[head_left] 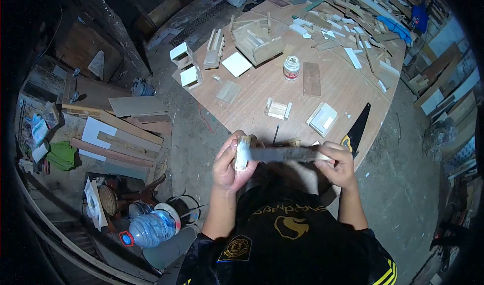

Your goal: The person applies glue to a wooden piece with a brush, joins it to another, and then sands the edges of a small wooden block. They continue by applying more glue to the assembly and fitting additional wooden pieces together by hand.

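Note:
My left hand (225,165) is closed around a small block with a white face (242,156), held up in front of my chest. My right hand (340,166) grips one end of a long, flat grey file-like tool (290,155). The tool is smeared by motion and its far end meets the block or lies just beside it. Beyond my hands, on the round table (242,114), lie a small wooden piece with raised sides (277,109) and a shallow white-topped wooden piece (322,119). A dark pencil-like stick (276,133) lies close to the tool.
A handsaw (359,129) rests at the table's right edge. A jar (291,68), a wooden box (257,45), white blocks (189,76) and several offcuts (348,33) occupy the table. Boards (121,139) and a water bottle (151,228) are on the left floor.

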Demonstrator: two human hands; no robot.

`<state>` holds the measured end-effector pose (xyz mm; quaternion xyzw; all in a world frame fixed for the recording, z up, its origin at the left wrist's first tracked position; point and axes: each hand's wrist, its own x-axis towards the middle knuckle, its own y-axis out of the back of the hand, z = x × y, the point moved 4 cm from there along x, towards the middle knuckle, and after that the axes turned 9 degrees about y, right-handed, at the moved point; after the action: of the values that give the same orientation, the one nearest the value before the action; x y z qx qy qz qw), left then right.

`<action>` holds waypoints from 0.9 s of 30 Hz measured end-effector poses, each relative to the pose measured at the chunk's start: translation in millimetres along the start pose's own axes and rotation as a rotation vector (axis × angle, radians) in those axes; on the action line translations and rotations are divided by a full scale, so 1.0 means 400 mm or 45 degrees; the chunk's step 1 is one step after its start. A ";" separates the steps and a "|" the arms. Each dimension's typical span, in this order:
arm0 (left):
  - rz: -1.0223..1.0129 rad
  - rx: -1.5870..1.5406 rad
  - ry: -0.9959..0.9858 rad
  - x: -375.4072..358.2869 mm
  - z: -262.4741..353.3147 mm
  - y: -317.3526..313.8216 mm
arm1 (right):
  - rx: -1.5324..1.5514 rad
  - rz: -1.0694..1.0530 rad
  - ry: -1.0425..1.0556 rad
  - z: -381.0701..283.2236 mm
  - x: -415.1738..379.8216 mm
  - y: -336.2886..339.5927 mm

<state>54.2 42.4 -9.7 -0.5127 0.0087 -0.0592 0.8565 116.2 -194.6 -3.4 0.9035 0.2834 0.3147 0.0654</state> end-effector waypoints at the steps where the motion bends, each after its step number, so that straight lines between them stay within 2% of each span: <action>1: 0.002 0.000 -0.001 -0.001 0.002 -0.007 | 0.002 -0.002 0.000 0.004 -0.001 -0.002; 3: 0.135 0.083 0.038 0.000 0.000 -0.010 | -0.076 -0.017 -0.002 0.014 -0.005 -0.004; 4: 0.133 0.082 0.040 0.002 -0.001 -0.006 | -0.078 -0.015 -0.002 0.009 -0.001 -0.004; 6: -0.023 0.001 0.089 0.004 -0.004 -0.006 | -0.146 0.176 -0.167 0.004 0.012 0.003; 8: -0.004 0.018 0.094 0.004 -0.002 -0.006 | -0.139 0.243 -0.133 0.002 0.016 0.010; 10: 0.020 0.037 0.094 0.001 0.001 -0.012 | -0.014 0.106 -0.006 -0.001 0.011 0.013; 11: 0.107 0.067 0.077 0.000 0.001 -0.016 | -0.012 0.106 -0.006 0.003 0.007 0.018; 12: 0.193 0.096 0.064 -0.001 -0.001 -0.016 | -0.090 -0.020 -0.041 0.010 0.001 0.014; 13: 0.191 0.095 0.068 -0.001 -0.002 -0.013 | -0.168 -0.145 -0.078 0.015 -0.006 0.009; 14: 0.125 0.084 0.081 -0.002 -0.002 -0.010 | -0.171 -0.142 -0.080 0.016 -0.006 0.006; 19: -0.123 -0.003 0.084 0.010 -0.007 0.009 | -0.093 0.229 -0.066 0.003 0.021 0.001; 21: 0.111 0.093 0.048 0.005 -0.004 0.011 | -0.047 0.204 -0.030 0.012 0.007 0.003; 24: 0.256 0.278 -0.075 0.000 -0.002 0.022 | -0.057 0.135 -0.015 0.014 -0.003 0.011; 25: 0.155 0.237 -0.082 0.004 -0.002 0.029 | -0.116 0.095 -0.030 0.013 -0.003 0.014; 27: 0.179 0.239 -0.099 0.003 -0.004 0.031 | -0.132 0.100 -0.023 0.003 -0.001 0.023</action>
<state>56.3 46.7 -21.2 -0.4305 0.0057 0.0204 0.9024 121.2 -202.3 -1.8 0.9122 0.2303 0.3231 0.1023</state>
